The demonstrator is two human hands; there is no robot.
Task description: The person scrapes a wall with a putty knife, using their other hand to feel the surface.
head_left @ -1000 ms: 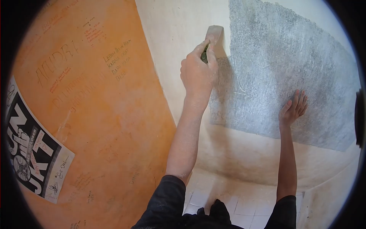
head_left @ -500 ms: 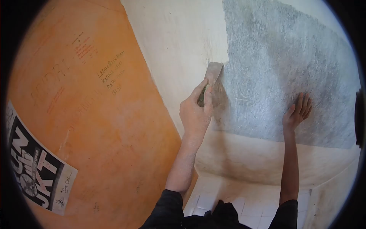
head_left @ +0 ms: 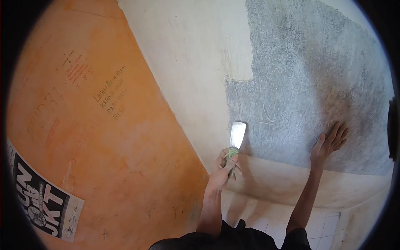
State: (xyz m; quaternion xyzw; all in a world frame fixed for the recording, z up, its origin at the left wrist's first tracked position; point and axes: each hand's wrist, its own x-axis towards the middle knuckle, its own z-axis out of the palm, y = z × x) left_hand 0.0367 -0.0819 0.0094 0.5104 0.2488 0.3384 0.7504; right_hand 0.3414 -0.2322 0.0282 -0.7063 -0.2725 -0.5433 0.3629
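Over on the orange wall there's handwritten lettering, with a black-and-white poster lower down; white floor tiles show below.

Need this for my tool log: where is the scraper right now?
In the head view, the scraper is in the left hand, blade up, near the lower-left corner of the gray patch.

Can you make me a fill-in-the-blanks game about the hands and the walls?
1. The left hand holds a flat metal scraper by its ____ handle.
2. The right hand lies against a rough ____ patch on the off-white wall.
3. The smooth wall with writing is painted ____.
4. The black-and-white poster is on the picture's ____ side.

Missing words: green; gray; orange; left.
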